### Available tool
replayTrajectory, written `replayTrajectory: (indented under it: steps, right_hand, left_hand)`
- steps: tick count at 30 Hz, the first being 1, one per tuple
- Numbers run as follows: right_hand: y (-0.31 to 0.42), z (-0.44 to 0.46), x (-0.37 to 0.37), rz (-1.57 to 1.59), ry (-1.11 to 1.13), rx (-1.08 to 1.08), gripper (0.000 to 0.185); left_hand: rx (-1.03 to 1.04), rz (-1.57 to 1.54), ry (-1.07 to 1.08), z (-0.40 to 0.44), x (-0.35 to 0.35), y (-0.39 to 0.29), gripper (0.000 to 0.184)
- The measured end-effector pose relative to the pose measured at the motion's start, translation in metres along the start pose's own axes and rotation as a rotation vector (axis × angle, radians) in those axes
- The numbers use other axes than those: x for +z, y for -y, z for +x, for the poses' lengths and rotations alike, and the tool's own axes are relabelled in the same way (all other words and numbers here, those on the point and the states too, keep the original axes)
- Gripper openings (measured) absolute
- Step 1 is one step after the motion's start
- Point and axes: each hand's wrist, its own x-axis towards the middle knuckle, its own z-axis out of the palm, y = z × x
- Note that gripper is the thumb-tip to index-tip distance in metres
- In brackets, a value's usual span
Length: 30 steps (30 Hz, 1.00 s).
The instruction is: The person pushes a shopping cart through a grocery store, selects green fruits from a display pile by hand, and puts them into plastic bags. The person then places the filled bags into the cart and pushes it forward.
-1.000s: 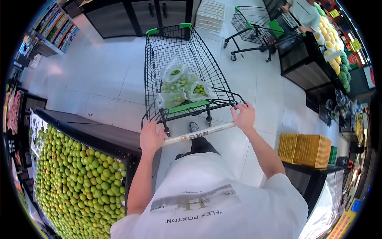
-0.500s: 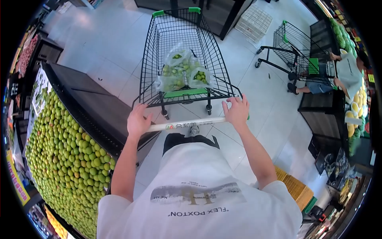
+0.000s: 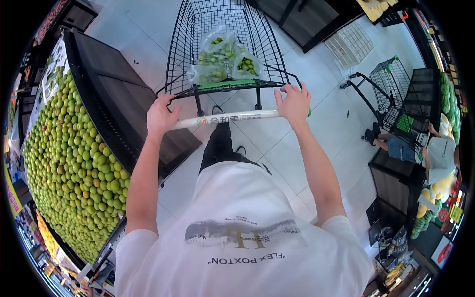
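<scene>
My left hand is wrapped round the left end of the white handle of a shopping cart. At the right end of that same handle, my right hand is closed over it, thumb towards the middle. The cart's black wire basket stretches out ahead of me, with a green bar along its near edge. Inside lie several clear plastic bags; one bag shows small round green fruit, and another bag lies farther in.
On the left stands a sloping display of green fruit with a dark side panel. To the right, a person stands by another cart. A white wire crate sits on the floor near dark cabinets.
The cart and both my hands sit higher in the view, still joined at the handle. My legs have stepped. The other person and cart have shifted right and down in view.
</scene>
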Motion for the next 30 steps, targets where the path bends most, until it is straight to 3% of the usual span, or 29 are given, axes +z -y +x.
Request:
replayTrajectory:
  steps: [30]
  right_hand:
    - [0.142, 0.370, 0.075, -0.010, 0.116, -0.277, 0.029]
  left_hand:
    - [-0.252, -0.025, -0.112, 0.245, -0.036, 0.089, 0.040]
